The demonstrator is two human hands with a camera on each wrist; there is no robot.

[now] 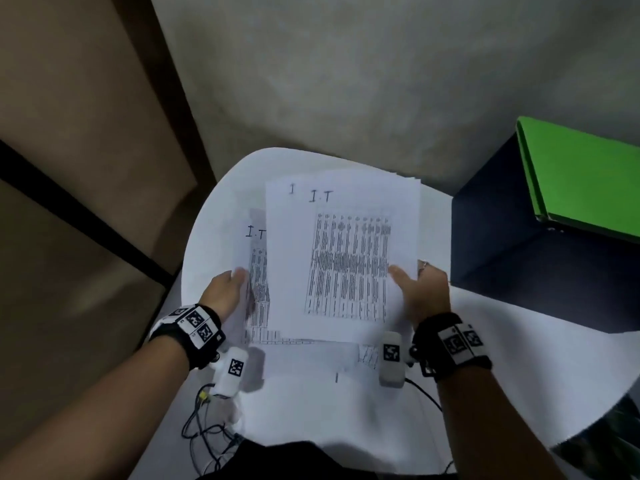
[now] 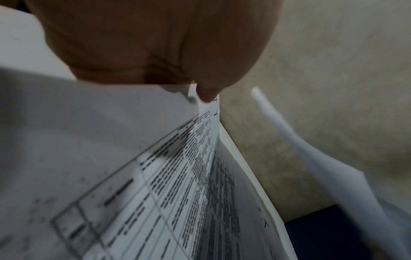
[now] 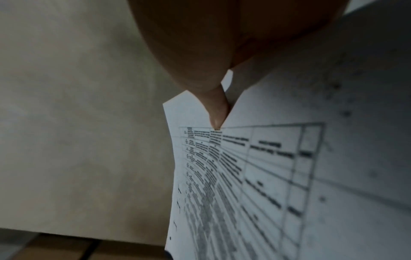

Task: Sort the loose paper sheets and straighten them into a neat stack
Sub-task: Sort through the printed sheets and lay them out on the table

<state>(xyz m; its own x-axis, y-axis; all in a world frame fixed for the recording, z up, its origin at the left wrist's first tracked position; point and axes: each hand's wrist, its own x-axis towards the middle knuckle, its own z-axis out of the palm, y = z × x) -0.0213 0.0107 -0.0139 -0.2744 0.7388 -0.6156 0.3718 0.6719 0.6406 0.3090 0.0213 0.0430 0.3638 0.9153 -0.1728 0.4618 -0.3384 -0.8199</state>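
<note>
White printed sheets with tables and handwritten "I.T" marks are held above a round white table [image 1: 485, 341]. My right hand [image 1: 420, 291] grips the front bundle of sheets [image 1: 346, 258] at its right edge, thumb on the printed face. My left hand [image 1: 227, 289] pinches another sheet [image 1: 256, 271] at its left edge, offset left and lower behind the bundle. The left wrist view shows the left thumb [image 2: 206, 95] pressing on the sheet [image 2: 177, 176]. In the right wrist view the right thumb [image 3: 217, 112] lies on the printed page [image 3: 255, 176].
A dark blue box [image 1: 540, 258] with a green folder [image 1: 585, 174] on top stands at the right by the table. More paper [image 1: 367, 355] lies on the table under the hands. Cables [image 1: 207, 424] hang at the table's near left edge. Grey floor lies beyond.
</note>
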